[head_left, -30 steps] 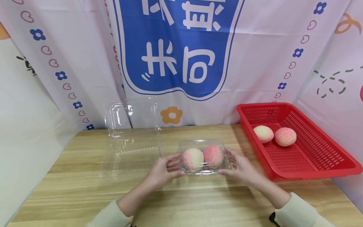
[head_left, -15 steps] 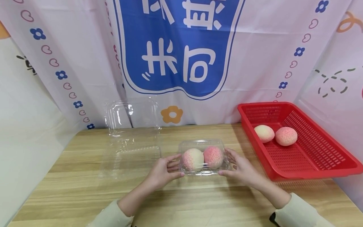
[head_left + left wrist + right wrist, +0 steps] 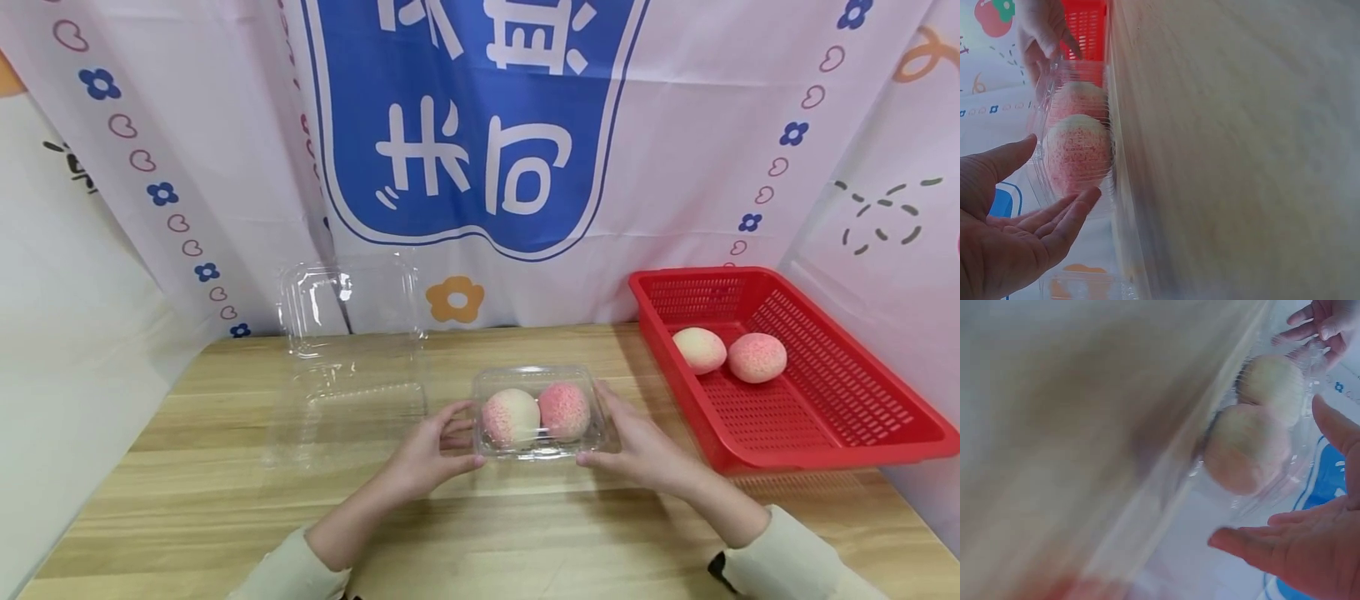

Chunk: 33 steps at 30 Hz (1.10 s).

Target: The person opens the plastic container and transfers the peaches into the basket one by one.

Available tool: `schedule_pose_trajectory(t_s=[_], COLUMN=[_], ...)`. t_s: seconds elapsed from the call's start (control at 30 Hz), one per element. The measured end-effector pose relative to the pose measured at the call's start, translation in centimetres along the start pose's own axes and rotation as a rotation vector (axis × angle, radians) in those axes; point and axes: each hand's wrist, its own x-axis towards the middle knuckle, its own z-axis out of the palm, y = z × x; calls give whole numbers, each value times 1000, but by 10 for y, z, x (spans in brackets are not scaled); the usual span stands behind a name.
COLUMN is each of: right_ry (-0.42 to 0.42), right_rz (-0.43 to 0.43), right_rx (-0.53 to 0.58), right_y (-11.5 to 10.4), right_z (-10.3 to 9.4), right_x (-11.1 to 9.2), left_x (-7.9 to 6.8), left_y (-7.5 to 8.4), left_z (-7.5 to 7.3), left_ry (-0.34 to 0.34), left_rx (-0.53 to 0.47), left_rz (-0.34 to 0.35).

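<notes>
A clear plastic clamshell box (image 3: pixel 531 373), lid down, rests on the wooden table. Inside it, side by side, lie a cream ball with pink speckles (image 3: pixel 511 418) and a pinker ball (image 3: pixel 565 412), both peach-like. My left hand (image 3: pixel 429 454) is at the box's left end, thumb and fingers spread around the corner. At the right end, my right hand (image 3: pixel 643 443) has its thumb at the front corner and its fingers along the side. Both wrist views show the left palm (image 3: pixel 1013 247) and the right palm (image 3: pixel 1310 550) facing the box with fingers extended.
Left of the hands stands another clear clamshell box (image 3: pixel 348 408), its lid (image 3: pixel 352 300) raised against the cloth backdrop (image 3: pixel 675 167). On the right, a red plastic basket (image 3: pixel 825 460) holds a cream ball (image 3: pixel 699 350) and a pink ball (image 3: pixel 757 357).
My fingers have loosened a little from the box's ends, the right fingers straightening the most. The box and balls keep their place; the head view has shifted very slightly.
</notes>
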Motion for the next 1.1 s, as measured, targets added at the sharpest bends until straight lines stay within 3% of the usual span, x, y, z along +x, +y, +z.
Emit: schedule_pose_trajectory(t_s=[0.23,0.57,0.8,1.1], right_ry=[45,-1,-59,-46], right_rz=[-111,-292,-293,-341], right_rx=[-103,-228,-327,-516], right_y=[-25,-58,-63,-66], right_z=[5,28,39,39], right_x=[18,40,43,47], left_x=[-3,-1,1,5], left_y=[2,2,-1,-1], left_z=[0,3,4,2], left_ry=[-34,-81,-111,-128], left_rx=[15,38,-11,-73], left_rz=[6,-14,-50,-115])
